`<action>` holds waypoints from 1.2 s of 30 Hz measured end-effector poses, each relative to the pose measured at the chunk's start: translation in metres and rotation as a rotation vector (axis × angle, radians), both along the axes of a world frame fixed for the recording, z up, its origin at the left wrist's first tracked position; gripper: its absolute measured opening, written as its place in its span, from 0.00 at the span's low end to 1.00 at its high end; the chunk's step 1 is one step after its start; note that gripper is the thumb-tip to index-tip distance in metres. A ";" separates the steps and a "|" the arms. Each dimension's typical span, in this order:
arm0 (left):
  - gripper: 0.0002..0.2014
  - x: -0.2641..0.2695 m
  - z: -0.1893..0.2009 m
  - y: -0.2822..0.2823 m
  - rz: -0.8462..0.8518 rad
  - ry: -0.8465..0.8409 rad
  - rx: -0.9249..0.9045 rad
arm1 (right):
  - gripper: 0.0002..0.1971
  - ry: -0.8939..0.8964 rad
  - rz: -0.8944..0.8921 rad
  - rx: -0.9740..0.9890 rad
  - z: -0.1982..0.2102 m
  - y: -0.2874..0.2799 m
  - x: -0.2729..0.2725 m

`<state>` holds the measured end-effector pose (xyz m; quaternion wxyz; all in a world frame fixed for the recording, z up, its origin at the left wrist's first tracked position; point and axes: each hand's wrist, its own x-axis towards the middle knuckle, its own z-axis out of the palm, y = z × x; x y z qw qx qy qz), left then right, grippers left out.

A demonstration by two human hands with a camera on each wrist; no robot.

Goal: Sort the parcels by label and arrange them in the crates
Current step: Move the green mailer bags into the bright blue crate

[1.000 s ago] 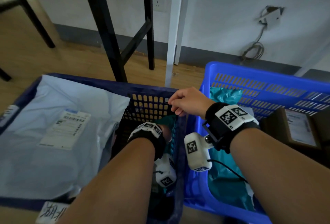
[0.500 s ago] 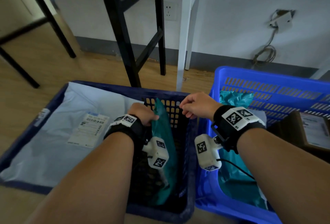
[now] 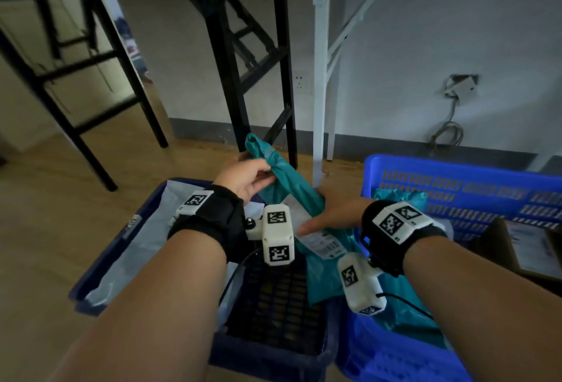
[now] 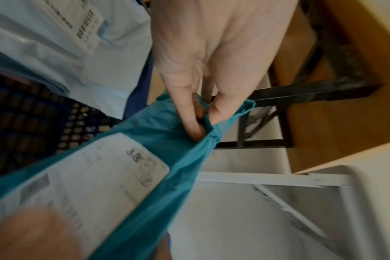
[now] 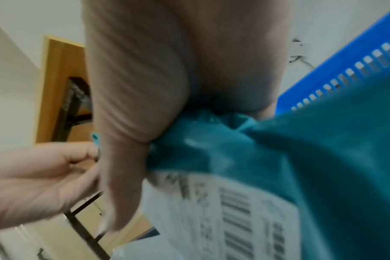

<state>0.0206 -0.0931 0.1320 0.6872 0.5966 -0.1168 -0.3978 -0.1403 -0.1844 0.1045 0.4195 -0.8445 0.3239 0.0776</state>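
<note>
A teal plastic parcel (image 3: 292,181) with a white shipping label (image 3: 319,241) hangs above the dark blue crate (image 3: 273,357). My left hand (image 3: 246,178) pinches its bunched top end, as the left wrist view shows: fingers (image 4: 189,123) curled round the teal parcel (image 4: 167,140). My right hand (image 3: 328,214) holds the parcel's middle, thumb lying along the label's edge. In the blurred right wrist view the teal parcel (image 5: 323,140) is tucked into that hand. A pale blue parcel (image 3: 152,229) lies in the dark crate's left half.
To the right stands a bright blue crate (image 3: 456,181) with another teal parcel (image 3: 404,314) and a brown cardboard box (image 3: 517,247) in it. Black table legs (image 3: 231,77) and a white table leg (image 3: 319,77) stand just behind the crates on the wooden floor.
The left hand has lifted the teal parcel up out of the dark crate. The right hand left the crate rim and took hold of the parcel's middle.
</note>
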 end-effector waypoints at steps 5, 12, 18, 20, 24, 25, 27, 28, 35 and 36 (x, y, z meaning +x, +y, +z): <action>0.16 -0.012 0.024 0.015 -0.019 -0.067 -0.054 | 0.21 -0.170 -0.154 -0.099 0.017 0.009 -0.011; 0.21 -0.020 0.017 0.043 -0.103 -0.283 0.289 | 0.15 -0.509 -0.552 0.490 0.020 -0.006 -0.036; 0.18 -0.036 0.010 0.036 -0.359 -0.224 0.172 | 0.14 -0.562 -0.442 0.706 0.026 -0.005 -0.043; 0.19 -0.035 0.007 0.031 -0.305 -0.302 0.142 | 0.15 -0.512 -0.396 0.611 0.023 -0.002 -0.040; 0.18 -0.019 0.003 0.022 -0.240 -0.774 0.357 | 0.32 -0.577 -0.561 0.118 0.022 -0.004 -0.033; 0.14 -0.017 0.003 0.021 -0.240 -0.931 0.416 | 0.39 -0.583 -0.623 -0.055 0.025 -0.007 -0.034; 0.07 -0.018 0.005 0.018 -0.286 -1.189 0.507 | 0.46 -0.638 -0.650 -0.309 0.035 -0.007 -0.039; 0.07 -0.020 0.006 0.018 -0.321 -1.275 0.541 | 0.46 -0.671 -0.583 -0.407 0.040 -0.006 -0.039; 0.07 -0.040 0.016 0.010 -0.435 -1.600 0.528 | 0.15 -0.105 0.003 -0.786 0.038 0.009 -0.026; 0.09 -0.041 0.016 0.010 -0.418 -1.624 0.491 | 0.13 -0.099 -0.041 -0.768 0.034 0.009 -0.026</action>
